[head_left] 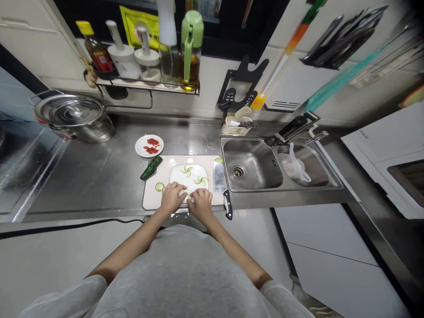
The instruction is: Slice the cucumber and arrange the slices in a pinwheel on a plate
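Both hands meet at the near edge of a square white plate [177, 173], which lies on a pale cutting board [152, 198]. Thin cucumber slices [186, 193] sit under the fingertips of my left hand [172, 197] and my right hand [202, 204]; the fingers are bent in on them and partly hide them. Two pinwheels of cucumber slices [187, 170] lie farther up the plate. A cut cucumber [151, 168] rests across the board's left corner, above a loose cucumber round [159, 187]. Right of the plate is a kitchen knife [219, 177], handle toward me.
A small white dish [141, 145] with red bits stands behind the board. The double sink [251, 187] adjoins on the right, with a plastic bag [294, 167] in its far basin. A lidded steel pot [89, 128] stands left, below a condiment rack [149, 86].
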Tool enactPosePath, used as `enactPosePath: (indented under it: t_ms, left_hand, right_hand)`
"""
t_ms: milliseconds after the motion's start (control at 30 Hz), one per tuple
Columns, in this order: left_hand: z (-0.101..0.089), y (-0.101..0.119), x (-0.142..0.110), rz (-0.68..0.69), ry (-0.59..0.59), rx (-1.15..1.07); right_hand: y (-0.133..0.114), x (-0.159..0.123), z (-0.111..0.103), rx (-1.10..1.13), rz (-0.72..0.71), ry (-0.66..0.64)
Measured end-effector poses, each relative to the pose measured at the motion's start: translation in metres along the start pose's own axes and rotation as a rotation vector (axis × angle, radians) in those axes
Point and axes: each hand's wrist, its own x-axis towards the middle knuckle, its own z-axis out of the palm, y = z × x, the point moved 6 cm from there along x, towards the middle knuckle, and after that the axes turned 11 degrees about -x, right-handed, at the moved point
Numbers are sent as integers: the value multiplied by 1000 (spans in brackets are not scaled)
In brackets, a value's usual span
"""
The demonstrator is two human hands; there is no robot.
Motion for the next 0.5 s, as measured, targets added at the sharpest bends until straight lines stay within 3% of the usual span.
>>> enactPosePath:
  t_ms: [500]
  left_hand:
    - [1,-2,1,0,-5,5]
  right_hand:
    - [2,-1,-1,12,-30,4]
